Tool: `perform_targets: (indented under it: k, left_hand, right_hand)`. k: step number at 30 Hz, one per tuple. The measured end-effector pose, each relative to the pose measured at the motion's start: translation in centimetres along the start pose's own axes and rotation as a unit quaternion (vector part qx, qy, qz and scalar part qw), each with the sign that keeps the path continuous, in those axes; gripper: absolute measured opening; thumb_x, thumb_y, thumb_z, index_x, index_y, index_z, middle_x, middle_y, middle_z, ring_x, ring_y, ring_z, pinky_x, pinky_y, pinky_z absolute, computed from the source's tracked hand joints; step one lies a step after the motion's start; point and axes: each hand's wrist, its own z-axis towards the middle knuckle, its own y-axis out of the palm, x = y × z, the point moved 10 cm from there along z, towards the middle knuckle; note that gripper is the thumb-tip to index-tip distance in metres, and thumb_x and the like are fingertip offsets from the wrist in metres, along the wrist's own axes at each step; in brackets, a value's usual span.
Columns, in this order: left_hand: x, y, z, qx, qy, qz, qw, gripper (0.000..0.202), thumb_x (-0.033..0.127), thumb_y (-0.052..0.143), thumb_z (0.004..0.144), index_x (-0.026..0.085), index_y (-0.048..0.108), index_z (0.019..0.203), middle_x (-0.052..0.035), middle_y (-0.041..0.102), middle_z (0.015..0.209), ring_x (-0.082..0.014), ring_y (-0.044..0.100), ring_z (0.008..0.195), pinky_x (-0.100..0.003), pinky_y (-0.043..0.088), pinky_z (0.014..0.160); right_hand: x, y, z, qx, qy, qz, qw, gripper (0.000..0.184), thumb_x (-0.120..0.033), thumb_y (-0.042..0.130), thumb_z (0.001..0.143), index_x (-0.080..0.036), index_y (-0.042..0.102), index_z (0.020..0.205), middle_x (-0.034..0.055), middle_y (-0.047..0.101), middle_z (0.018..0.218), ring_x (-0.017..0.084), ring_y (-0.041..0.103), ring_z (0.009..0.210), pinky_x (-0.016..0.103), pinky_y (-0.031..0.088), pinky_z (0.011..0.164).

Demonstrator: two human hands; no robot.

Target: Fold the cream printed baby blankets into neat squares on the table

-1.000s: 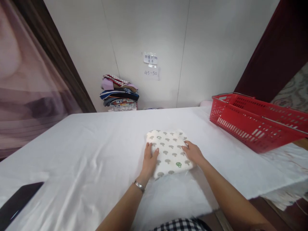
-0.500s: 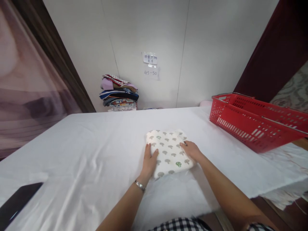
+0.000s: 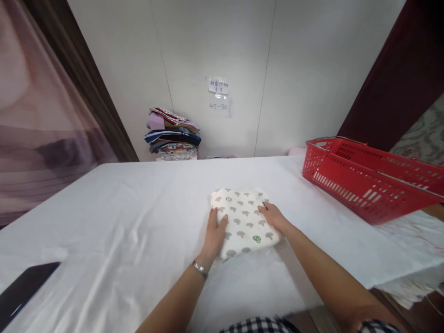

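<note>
A folded cream cloth with a grey and green mushroom print [image 3: 241, 217] lies on the white table [image 3: 138, 208], just right of centre. My left hand [image 3: 215, 232] lies flat on its left edge, fingers stretched out and together. On the cloth's right edge rests my right hand [image 3: 273, 216], its fingers flat and pointing towards the far side. Both hands press on the cloth and hold nothing. A metal bracelet sits on my left wrist.
A red plastic basket [image 3: 364, 178] stands at the table's right side, tilted. A stack of folded clothes [image 3: 172, 138] sits against the wall behind the table. A dark flat object [image 3: 24, 291] lies at the near left corner. Paper notes hang on the wall.
My right hand has slid a little forward and inward along the cloth's right edge. The left hand stays in place on the left edge.
</note>
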Motion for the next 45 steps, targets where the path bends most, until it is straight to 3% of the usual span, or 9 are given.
perform_targets:
  k: [4, 11, 16, 19, 24, 27, 32, 38, 45]
  left_hand:
    - [0.2, 0.2, 0.3, 0.005, 0.014, -0.005, 1.0, 0.056, 0.046, 0.046, 0.084, 0.022, 0.038, 0.134, -0.0042, 0.02, 0.151, -0.0188, 0.016, 0.138, -0.036, 0.013, 0.114]
    - [-0.8, 2.2, 0.3, -0.024, 0.044, 0.088, 0.995, 0.06, 0.047, 0.049, 0.082, 0.022, 0.038, 0.135, -0.0036, 0.012, 0.153, -0.0213, 0.011, 0.139, -0.036, 0.02, 0.113]
    - [1.1, 2.0, -0.3, -0.015, 0.1, 0.133, 0.986, 0.061, 0.049, 0.045, 0.083, 0.021, 0.035, 0.137, -0.0042, 0.01, 0.153, -0.0218, 0.008, 0.14, -0.04, 0.019, 0.113]
    - [2.3, 2.7, -0.6, -0.039, 0.147, 0.197, 0.969, 0.061, 0.05, 0.043, 0.084, 0.021, 0.035, 0.137, -0.0055, 0.014, 0.152, -0.0236, 0.006, 0.14, -0.044, 0.014, 0.113]
    - [1.5, 3.6, -0.4, -0.085, 0.124, 0.301, 0.942, 0.059, 0.051, 0.038, 0.086, 0.021, 0.038, 0.135, -0.0079, 0.021, 0.15, -0.0255, 0.009, 0.139, -0.049, 0.013, 0.111]
    - [3.5, 3.5, 0.0, -0.068, 0.151, 0.339, 0.926, 0.06, 0.052, 0.038, 0.085, 0.018, 0.04, 0.134, -0.0105, 0.02, 0.15, -0.0264, 0.009, 0.139, -0.049, 0.011, 0.111]
    - [8.7, 5.1, 1.4, -0.038, 0.293, 0.369, 0.881, 0.058, 0.051, 0.036, 0.086, 0.02, 0.037, 0.136, -0.0071, 0.016, 0.152, -0.025, 0.004, 0.14, -0.048, 0.002, 0.112]
    - [4.4, 7.5, 5.1, -0.105, 0.229, 0.423, 0.871, 0.069, 0.057, 0.033, 0.084, 0.014, 0.035, 0.138, -0.0124, 0.024, 0.148, -0.0269, 0.013, 0.139, -0.047, 0.004, 0.112]
    - [3.7, 7.4, 5.1, -0.107, 0.227, 0.426, 0.869, 0.07, 0.059, 0.03, 0.083, 0.018, 0.033, 0.139, -0.0089, 0.022, 0.15, -0.0241, 0.01, 0.139, -0.045, 0.003, 0.112]
  right_hand:
    - [0.2, -2.0, 0.9, 0.027, -0.027, -0.004, 0.999, 0.042, -0.034, 0.035, 0.089, -0.017, 0.054, 0.122, 0.0075, 0.058, 0.123, 0.019, 0.052, 0.112, 0.026, 0.038, 0.093]
    - [2.4, -1.9, 2.3, -0.004, -0.019, -0.068, 0.997, 0.028, -0.03, 0.044, 0.085, -0.015, 0.067, 0.093, 0.0083, 0.068, 0.095, 0.022, 0.06, 0.092, 0.029, 0.042, 0.082]
    - [2.5, -2.2, 2.4, 0.021, -0.015, -0.09, 0.996, 0.037, -0.032, 0.036, 0.089, -0.016, 0.06, 0.112, 0.0081, 0.062, 0.115, 0.02, 0.054, 0.107, 0.026, 0.039, 0.089]
    - [2.8, -2.2, 2.4, 0.022, -0.002, -0.109, 0.994, 0.038, -0.033, 0.035, 0.089, -0.015, 0.06, 0.111, 0.0102, 0.063, 0.111, 0.022, 0.056, 0.104, 0.028, 0.04, 0.087]
    - [3.5, -2.1, 2.1, 0.024, 0.014, -0.136, 0.99, 0.04, -0.035, 0.033, 0.089, -0.017, 0.056, 0.118, 0.0118, 0.062, 0.112, 0.024, 0.056, 0.104, 0.032, 0.041, 0.085]
    - [3.5, -2.1, 2.0, 0.025, 0.012, -0.148, 0.989, 0.041, -0.035, 0.033, 0.09, -0.016, 0.055, 0.118, 0.013, 0.062, 0.112, 0.025, 0.056, 0.105, 0.033, 0.041, 0.086]
    - [3.3, -2.2, 2.0, 0.029, 0.003, -0.165, 0.986, 0.039, -0.035, 0.034, 0.091, -0.018, 0.054, 0.119, 0.0109, 0.062, 0.114, 0.023, 0.053, 0.11, 0.031, 0.039, 0.089]
    - [3.7, -1.9, 1.8, 0.023, -0.001, -0.176, 0.984, 0.04, -0.035, 0.032, 0.091, -0.017, 0.054, 0.119, 0.0107, 0.06, 0.117, 0.023, 0.053, 0.11, 0.032, 0.039, 0.091]
    - [3.8, -2.0, 2.0, 0.024, 0.0, -0.179, 0.983, 0.04, -0.035, 0.032, 0.092, -0.019, 0.052, 0.123, 0.0096, 0.059, 0.12, 0.023, 0.051, 0.113, 0.032, 0.038, 0.092]
